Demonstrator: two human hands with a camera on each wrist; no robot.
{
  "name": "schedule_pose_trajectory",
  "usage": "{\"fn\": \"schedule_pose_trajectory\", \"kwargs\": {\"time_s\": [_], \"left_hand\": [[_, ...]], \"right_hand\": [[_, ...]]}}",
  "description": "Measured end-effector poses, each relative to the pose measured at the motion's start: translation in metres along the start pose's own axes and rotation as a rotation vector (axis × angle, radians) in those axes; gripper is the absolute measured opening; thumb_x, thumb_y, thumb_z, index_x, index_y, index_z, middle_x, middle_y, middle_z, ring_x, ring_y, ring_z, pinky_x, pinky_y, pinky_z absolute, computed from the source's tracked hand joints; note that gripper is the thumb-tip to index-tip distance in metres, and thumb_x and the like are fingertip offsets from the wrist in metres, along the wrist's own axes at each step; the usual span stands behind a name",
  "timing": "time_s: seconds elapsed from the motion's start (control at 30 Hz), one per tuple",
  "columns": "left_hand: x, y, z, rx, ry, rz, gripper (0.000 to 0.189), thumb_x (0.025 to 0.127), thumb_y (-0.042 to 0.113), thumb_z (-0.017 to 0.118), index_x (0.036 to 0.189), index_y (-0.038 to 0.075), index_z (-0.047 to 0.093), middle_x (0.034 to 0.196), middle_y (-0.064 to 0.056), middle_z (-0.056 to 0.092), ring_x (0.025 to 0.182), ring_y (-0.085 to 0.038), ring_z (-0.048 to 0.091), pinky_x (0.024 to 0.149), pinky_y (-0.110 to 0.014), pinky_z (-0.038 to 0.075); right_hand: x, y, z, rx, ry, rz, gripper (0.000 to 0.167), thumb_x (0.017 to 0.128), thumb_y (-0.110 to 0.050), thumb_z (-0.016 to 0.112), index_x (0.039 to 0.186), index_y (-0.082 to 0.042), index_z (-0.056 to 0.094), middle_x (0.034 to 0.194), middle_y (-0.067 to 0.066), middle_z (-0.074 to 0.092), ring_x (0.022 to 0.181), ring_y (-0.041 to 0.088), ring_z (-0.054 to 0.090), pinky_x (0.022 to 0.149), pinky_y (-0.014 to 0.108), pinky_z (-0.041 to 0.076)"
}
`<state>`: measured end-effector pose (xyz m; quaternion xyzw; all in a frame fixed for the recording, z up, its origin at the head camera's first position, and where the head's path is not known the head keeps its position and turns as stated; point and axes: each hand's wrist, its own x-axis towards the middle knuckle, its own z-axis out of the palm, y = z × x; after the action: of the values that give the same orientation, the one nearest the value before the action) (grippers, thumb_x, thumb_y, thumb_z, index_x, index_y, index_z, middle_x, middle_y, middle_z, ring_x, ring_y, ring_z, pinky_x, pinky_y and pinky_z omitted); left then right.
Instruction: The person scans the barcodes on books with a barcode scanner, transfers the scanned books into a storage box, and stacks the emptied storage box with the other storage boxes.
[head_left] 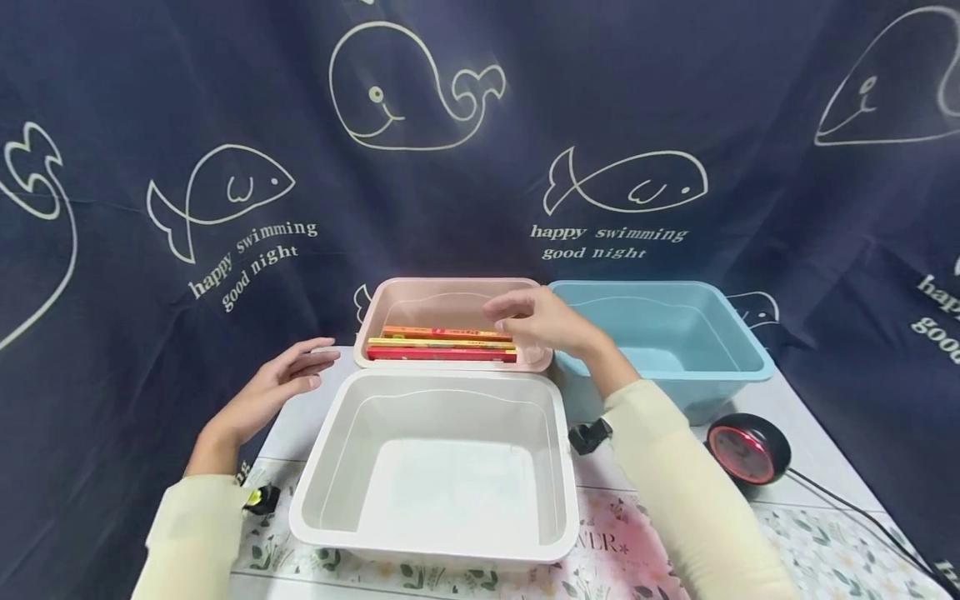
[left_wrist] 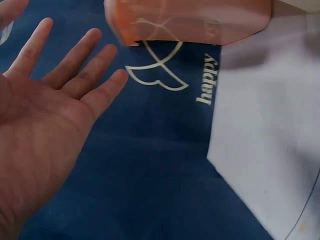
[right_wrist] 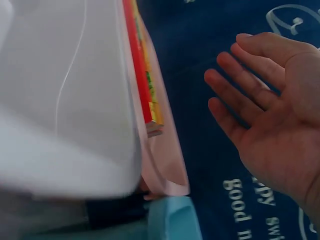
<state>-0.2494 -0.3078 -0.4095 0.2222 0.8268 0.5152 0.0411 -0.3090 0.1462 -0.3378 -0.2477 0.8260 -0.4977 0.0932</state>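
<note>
In the head view my right hand (head_left: 542, 318) hovers over the right end of a pink bin (head_left: 525, 289), its fingers loosely bent with nothing between them. Inside that bin several thin books stand side by side: a red book (head_left: 442, 354), a yellow book (head_left: 420, 342) and an orange book (head_left: 408, 332). My left hand (head_left: 281, 383) is held in the air left of the bins, fingers spread and empty. The left wrist view shows the open palm (left_wrist: 45, 115) beside the pink bin. In the right wrist view the right palm (right_wrist: 275, 100) also faces up empty.
A white bin (head_left: 450, 492) with a bare floor stands in front of the pink one. To the right is a blue bin (head_left: 660, 333). Near it sits a round black device (head_left: 748, 450) with a red glow and a cable. A dark whale-print curtain (head_left: 450, 192) hangs behind.
</note>
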Motion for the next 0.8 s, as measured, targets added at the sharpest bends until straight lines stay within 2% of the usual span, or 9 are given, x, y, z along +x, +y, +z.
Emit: {"fn": "schedule_pose_trajectory", "kwargs": {"time_s": [0.13, 0.23, 0.4, 0.5, 0.63, 0.73, 0.8], "left_hand": [[-0.024, 0.007, 0.003, 0.003, 0.009, 0.059, 0.056, 0.103, 0.003, 0.056, 0.156, 0.005, 0.039, 0.152, -0.020, 0.054, 0.137, -0.001, 0.054, 0.105, -0.011, 0.047], [-0.040, 0.007, 0.009, -0.007, 0.006, 0.081, 0.057, 0.102, -0.001, 0.057, 0.155, 0.003, 0.039, 0.151, -0.010, 0.056, 0.139, 0.000, 0.053, 0.109, -0.011, 0.044], [-0.058, 0.002, 0.021, -0.048, -0.017, 0.104, 0.057, 0.100, -0.006, 0.056, 0.155, -0.002, 0.038, 0.151, 0.002, 0.055, 0.142, -0.002, 0.051, 0.112, -0.012, 0.042], [-0.063, -0.002, 0.028, -0.067, -0.034, 0.106, 0.057, 0.101, -0.006, 0.055, 0.155, -0.005, 0.037, 0.152, 0.001, 0.055, 0.142, -0.002, 0.050, 0.112, -0.012, 0.041], [-0.069, -0.007, 0.037, -0.087, -0.055, 0.074, 0.057, 0.102, -0.003, 0.054, 0.156, -0.003, 0.036, 0.151, 0.006, 0.054, 0.139, 0.003, 0.050, 0.110, -0.010, 0.042], [-0.072, -0.012, 0.042, -0.106, -0.064, 0.049, 0.057, 0.103, -0.001, 0.053, 0.157, 0.001, 0.036, 0.149, 0.011, 0.054, 0.136, 0.005, 0.052, 0.108, -0.011, 0.044], [-0.072, -0.015, 0.044, -0.111, -0.066, 0.040, 0.057, 0.103, -0.001, 0.052, 0.158, 0.003, 0.035, 0.150, 0.008, 0.054, 0.135, 0.004, 0.053, 0.108, -0.012, 0.045]], "right_hand": [[-0.034, 0.000, 0.000, 0.002, 0.045, -0.083, 0.041, 0.096, -0.007, 0.069, 0.136, -0.003, 0.065, 0.129, 0.018, 0.071, 0.120, 0.032, 0.068, 0.096, 0.026, 0.057], [-0.066, 0.006, 0.008, -0.001, 0.116, -0.121, 0.044, 0.096, -0.007, 0.069, 0.139, -0.002, 0.061, 0.132, 0.020, 0.069, 0.122, 0.035, 0.066, 0.101, 0.028, 0.056], [-0.122, 0.022, 0.028, -0.027, 0.248, -0.086, 0.045, 0.096, -0.011, 0.072, 0.139, -0.003, 0.061, 0.135, 0.018, 0.067, 0.124, 0.036, 0.064, 0.110, 0.043, 0.052], [-0.149, 0.034, 0.040, -0.081, 0.304, -0.051, 0.046, 0.097, -0.015, 0.071, 0.141, -0.006, 0.061, 0.137, 0.015, 0.066, 0.127, 0.031, 0.062, 0.109, 0.041, 0.053], [-0.174, 0.046, 0.053, -0.104, 0.336, -0.003, 0.046, 0.098, -0.020, 0.071, 0.142, -0.010, 0.060, 0.139, 0.010, 0.064, 0.129, 0.021, 0.060, 0.107, 0.035, 0.054], [-0.183, 0.054, 0.061, -0.047, 0.324, 0.008, 0.048, 0.098, -0.020, 0.071, 0.143, -0.009, 0.058, 0.140, 0.010, 0.064, 0.128, 0.012, 0.060, 0.106, 0.035, 0.054], [-0.185, 0.058, 0.067, 0.011, 0.308, 0.008, 0.049, 0.098, -0.018, 0.071, 0.144, -0.008, 0.057, 0.140, 0.012, 0.063, 0.126, 0.006, 0.060, 0.105, 0.032, 0.055]]}}
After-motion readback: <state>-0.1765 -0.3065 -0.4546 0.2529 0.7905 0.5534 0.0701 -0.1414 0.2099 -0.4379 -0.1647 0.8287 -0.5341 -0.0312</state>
